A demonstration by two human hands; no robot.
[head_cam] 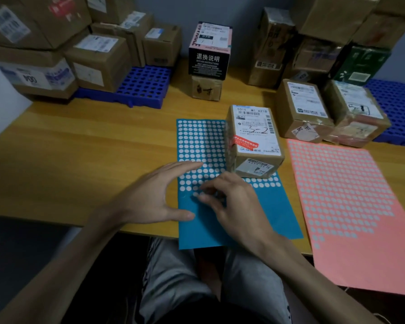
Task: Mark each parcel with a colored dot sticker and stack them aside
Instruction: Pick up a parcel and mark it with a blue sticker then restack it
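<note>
Here we are working the peeling step, judging by how the hands are lying: our left hand is spreading flat, fingers straight, thumb and fingertips pressing down the left margin of the blue sticker sheet and gripping nothing, while our right hand is curling its fingers down onto the sheet where the emptied rows are meeting the unbroken blue. That hand is blurring, so we cannot tell whether a dot is already sitting between its fingertips. The parcel awaiting its mark is sitting on the sheet's upper right corner, just beyond the right hand, label facing up. As we are reading it, the next move is calling for a clean lift of one dot, a short reach forward, and a press onto the parcel's top. The sheet's near end is hanging over the table edge towards our lap, and the pink sheet on the right is overhanging likewise, so we are minding both. Two more parcels are crowding the far right; open room is lying to the left, in front of the blue pallet.
</note>
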